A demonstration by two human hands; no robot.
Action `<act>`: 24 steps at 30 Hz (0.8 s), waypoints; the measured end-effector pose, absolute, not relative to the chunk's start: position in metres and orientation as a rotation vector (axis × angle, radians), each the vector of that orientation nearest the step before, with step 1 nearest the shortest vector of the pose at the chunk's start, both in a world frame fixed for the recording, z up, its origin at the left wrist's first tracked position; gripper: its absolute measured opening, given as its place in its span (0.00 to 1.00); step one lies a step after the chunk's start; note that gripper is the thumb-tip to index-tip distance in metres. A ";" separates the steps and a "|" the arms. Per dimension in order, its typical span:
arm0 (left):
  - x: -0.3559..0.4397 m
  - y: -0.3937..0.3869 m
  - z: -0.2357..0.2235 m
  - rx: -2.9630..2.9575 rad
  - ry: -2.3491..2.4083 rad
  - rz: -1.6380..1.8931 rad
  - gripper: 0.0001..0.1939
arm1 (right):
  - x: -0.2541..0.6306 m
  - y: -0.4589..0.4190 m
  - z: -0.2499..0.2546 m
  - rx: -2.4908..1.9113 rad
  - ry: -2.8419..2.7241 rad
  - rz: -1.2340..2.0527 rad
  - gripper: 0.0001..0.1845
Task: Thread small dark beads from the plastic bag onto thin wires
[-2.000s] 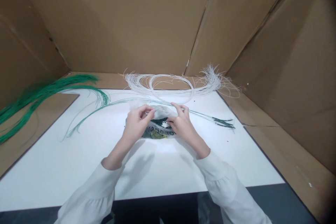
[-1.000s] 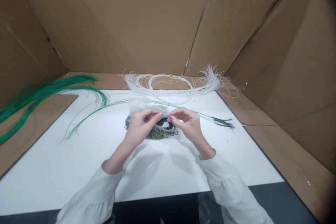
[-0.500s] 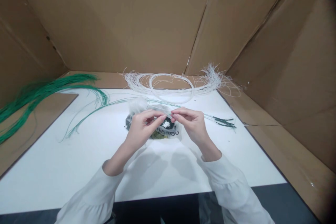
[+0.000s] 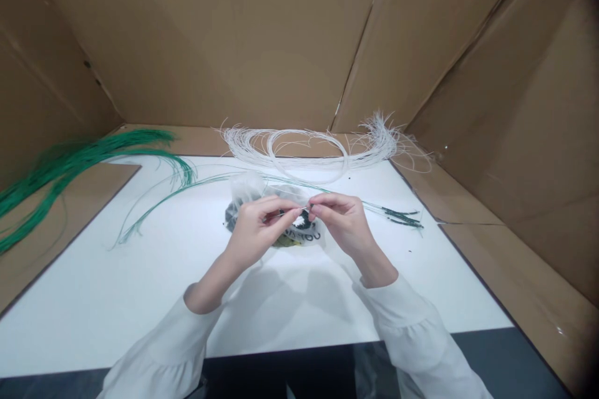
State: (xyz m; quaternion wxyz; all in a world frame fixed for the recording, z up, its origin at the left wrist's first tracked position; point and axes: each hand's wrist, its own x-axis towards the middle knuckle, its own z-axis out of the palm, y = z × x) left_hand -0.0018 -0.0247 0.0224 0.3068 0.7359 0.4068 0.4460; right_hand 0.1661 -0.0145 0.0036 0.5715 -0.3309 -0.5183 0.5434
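My left hand (image 4: 259, 221) is closed in a pinch over the middle of the table. A short bit of thin pale strand (image 4: 304, 207) shows at its fingertips. Close beside it, my right hand (image 4: 344, 218) also pinches, thumb against fingers, at the other end of that strand. Whatever else it holds is too small to make out. Below both hands lies a clear plastic bag (image 4: 248, 186) with lettering, holding dark contents and something white. Thin green strands (image 4: 161, 202) curve behind the hands, their right ends covered with dark green beads (image 4: 402, 217).
A coil of white strands (image 4: 304, 162) lies at the back of the white tabletop (image 4: 154, 299). Thick green bundles of strands (image 4: 60, 181) hang in from the left. Cardboard walls (image 4: 234, 43) enclose the table at the back and sides.
The hands stay nearly in place, with fingertips still close together. The strand between them looked greenish before and looks pale now. The whole view has shifted slightly.
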 end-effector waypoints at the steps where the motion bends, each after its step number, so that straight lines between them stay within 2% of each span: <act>1: -0.002 -0.025 0.022 1.950 1.077 1.182 0.10 | 0.166 -0.014 0.003 -0.780 -1.217 1.273 0.05; 24: -0.002 -0.023 0.022 1.950 1.075 1.190 0.10 | 0.170 -0.012 -0.001 -0.770 -1.205 1.257 0.05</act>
